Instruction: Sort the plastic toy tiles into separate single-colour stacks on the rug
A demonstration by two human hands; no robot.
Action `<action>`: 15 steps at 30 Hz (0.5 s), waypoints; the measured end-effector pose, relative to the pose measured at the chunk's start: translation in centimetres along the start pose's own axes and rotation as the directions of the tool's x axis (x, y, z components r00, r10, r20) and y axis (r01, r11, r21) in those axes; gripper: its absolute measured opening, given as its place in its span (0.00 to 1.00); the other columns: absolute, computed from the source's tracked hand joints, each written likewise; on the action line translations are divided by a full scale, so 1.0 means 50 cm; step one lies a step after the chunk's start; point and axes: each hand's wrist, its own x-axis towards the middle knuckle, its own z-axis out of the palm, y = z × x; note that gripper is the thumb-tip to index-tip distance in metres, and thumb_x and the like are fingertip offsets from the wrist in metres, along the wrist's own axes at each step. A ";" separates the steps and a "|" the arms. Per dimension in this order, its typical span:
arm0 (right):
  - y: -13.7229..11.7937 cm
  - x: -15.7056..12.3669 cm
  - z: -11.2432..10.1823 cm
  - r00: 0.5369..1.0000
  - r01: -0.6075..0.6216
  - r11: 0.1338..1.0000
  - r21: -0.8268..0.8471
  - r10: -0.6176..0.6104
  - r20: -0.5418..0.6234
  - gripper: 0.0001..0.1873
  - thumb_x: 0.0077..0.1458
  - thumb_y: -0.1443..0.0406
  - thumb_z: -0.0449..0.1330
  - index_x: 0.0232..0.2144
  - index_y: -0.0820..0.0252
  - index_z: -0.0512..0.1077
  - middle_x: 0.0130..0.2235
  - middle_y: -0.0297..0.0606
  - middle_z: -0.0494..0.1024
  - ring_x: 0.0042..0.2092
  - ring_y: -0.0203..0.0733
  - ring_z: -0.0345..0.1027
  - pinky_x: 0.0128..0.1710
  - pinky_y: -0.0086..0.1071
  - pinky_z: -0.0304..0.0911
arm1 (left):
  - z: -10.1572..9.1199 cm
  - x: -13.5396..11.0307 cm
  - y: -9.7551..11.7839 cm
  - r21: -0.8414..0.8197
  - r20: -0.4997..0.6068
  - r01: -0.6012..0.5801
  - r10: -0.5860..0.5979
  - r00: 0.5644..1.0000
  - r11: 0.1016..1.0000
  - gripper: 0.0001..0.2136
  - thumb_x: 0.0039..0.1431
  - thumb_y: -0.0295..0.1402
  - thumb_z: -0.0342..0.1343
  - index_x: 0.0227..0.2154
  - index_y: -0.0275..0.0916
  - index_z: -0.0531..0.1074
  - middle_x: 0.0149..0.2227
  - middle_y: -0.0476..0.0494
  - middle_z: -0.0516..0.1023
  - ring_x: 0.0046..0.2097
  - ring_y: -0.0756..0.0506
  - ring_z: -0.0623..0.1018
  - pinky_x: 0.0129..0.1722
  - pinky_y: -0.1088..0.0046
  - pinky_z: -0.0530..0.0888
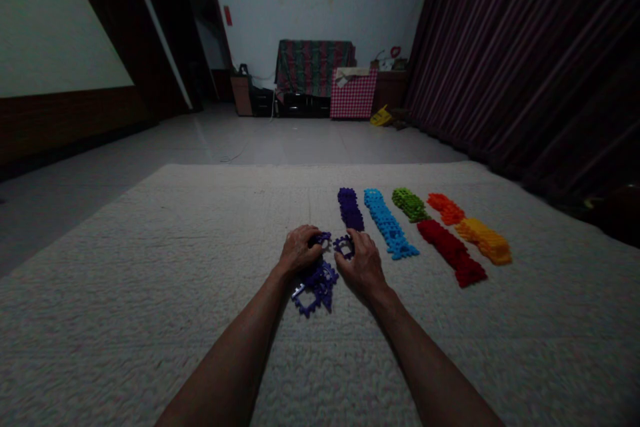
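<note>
My left hand (301,250) is closed on a purple toothed ring piece, whose edge pokes out past the fingertips. Gripped between the thumb and fingers of my right hand (363,261) is another purple toothed ring piece (344,246). Below my left hand lies a loose heap of purple toothed pieces (315,290), partly covered by that hand. Just beyond my right hand runs a stacked row of purple pieces (350,208), its near end close to the fingers. To its right lies a row of light blue pieces (387,223).
Farther right on the cream quilted cover (150,280) lie rows of green pieces (409,204), red pieces (450,252), orange-red pieces (446,208) and yellow-orange pieces (484,240). Beyond its far edge are the tiled floor (300,140), a cloth-draped cabinet (315,67) and dark curtains (500,47).
</note>
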 end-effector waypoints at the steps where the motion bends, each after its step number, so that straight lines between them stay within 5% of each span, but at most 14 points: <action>1: 0.001 0.000 0.000 1.000 -0.003 1.000 0.025 0.004 -0.014 0.29 0.50 0.63 0.61 0.55 0.66 0.67 0.47 0.50 0.73 0.51 0.54 0.66 0.53 0.46 0.64 | 0.000 0.000 0.000 -0.002 0.001 -0.001 0.001 1.000 1.000 0.18 0.48 0.25 0.56 0.43 0.40 0.79 0.49 0.42 0.80 0.53 0.42 0.77 0.59 0.63 0.70; 9: 0.021 0.027 0.001 0.976 -0.140 0.986 0.094 0.153 -0.155 0.31 0.50 0.60 0.61 0.56 0.64 0.65 0.49 0.51 0.71 0.51 0.54 0.67 0.53 0.47 0.66 | -0.002 -0.001 0.002 -0.022 -0.002 -0.010 0.010 1.000 1.000 0.17 0.48 0.26 0.56 0.42 0.40 0.79 0.47 0.42 0.81 0.52 0.42 0.77 0.58 0.63 0.70; 15: 0.050 0.084 0.015 0.978 -0.082 0.997 0.006 0.082 -0.193 0.31 0.51 0.58 0.62 0.55 0.67 0.66 0.49 0.53 0.71 0.52 0.55 0.65 0.55 0.48 0.64 | -0.001 -0.001 0.002 -0.036 -0.001 -0.003 0.003 1.000 0.999 0.17 0.48 0.25 0.55 0.42 0.40 0.79 0.48 0.42 0.81 0.53 0.42 0.77 0.58 0.63 0.70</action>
